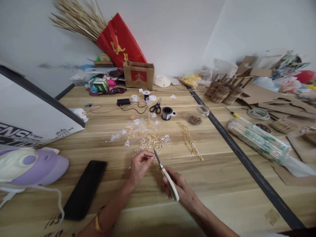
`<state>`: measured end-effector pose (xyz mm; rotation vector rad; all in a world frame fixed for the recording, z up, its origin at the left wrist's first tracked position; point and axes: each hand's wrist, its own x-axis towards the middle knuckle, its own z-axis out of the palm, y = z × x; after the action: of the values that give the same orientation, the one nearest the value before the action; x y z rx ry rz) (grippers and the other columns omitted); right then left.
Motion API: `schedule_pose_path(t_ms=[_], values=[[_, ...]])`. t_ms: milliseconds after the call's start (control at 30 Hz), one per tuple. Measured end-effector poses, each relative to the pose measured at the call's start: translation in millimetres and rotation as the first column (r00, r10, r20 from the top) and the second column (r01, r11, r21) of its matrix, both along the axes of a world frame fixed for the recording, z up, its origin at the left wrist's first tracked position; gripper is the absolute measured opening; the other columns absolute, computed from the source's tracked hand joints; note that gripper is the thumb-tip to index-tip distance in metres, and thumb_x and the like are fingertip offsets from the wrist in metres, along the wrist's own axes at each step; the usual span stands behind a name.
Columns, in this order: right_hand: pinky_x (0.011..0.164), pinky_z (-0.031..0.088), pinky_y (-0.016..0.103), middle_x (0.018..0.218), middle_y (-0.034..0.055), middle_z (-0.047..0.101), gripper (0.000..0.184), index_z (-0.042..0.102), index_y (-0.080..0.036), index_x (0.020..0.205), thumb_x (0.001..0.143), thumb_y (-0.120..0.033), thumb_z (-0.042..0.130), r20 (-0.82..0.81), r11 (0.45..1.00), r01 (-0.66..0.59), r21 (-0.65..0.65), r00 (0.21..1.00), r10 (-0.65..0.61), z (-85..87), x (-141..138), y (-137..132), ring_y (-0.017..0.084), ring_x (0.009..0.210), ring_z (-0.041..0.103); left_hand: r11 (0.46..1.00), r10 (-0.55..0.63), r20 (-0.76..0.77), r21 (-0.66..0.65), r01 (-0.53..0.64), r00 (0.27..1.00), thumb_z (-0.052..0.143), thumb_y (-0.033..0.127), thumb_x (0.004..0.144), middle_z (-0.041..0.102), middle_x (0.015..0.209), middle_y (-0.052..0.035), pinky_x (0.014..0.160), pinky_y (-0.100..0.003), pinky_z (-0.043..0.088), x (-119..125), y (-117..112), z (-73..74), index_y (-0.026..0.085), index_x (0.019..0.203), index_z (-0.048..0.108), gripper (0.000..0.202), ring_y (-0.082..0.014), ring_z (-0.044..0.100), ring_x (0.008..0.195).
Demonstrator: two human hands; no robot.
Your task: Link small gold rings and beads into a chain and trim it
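Note:
My left hand [138,167] rests on the wooden table [222,177] with thumb and fingers pinched on something too small to name, at the near edge of a heap of small gold and silver findings [150,142]. My right hand [183,189] grips white-handled pliers [166,173], whose thin metal tip points up-left toward the left fingertips. A gold chain [189,141] lies to the right of the heap. Clear plastic bags with more small parts [128,131] lie just behind it.
A black phone [85,189] lies at the near left beside a purple and white device [29,166]. Black scissors [156,107], a wire spool [167,113] and a bead jar [196,119] sit farther back. A bagged bundle of sticks [259,140] and cardboard pieces [271,95] fill the right.

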<state>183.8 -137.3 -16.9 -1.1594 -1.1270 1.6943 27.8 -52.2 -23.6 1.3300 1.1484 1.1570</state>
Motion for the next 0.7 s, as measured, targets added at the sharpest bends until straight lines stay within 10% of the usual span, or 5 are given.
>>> schedule_pose_path(t_ms=[300,700], values=[[0.082,0.048,0.032,0.109,0.0089,0.059,0.052,0.031,-0.021,0.135,0.088,-0.031,0.051,0.533,0.846,-0.064,0.53,0.801,-0.273,-11.4,16,-4,0.02,0.094,0.058,0.975,0.008,0.153,-0.222,0.026,0.988,0.075,0.027,0.061,0.069,0.065,-0.0026,0.061,-0.023,0.049,-4,5,0.0,0.014,0.069,0.066,0.018,-0.0137,0.062,0.061],[0.075,0.05,0.035,0.103,0.0105,0.061,0.053,0.038,-0.018,0.131,0.082,-0.025,0.056,0.821,0.798,-0.3,0.523,0.43,-0.376,-7.4,14,-2,0.025,0.092,0.059,0.98,-0.062,0.119,-0.18,0.083,0.991,0.072,0.02,0.062,0.07,0.072,-0.0026,0.067,-0.023,0.049,-3,4,-3.8,0.014,0.07,0.069,0.011,-0.0147,0.063,0.069]])
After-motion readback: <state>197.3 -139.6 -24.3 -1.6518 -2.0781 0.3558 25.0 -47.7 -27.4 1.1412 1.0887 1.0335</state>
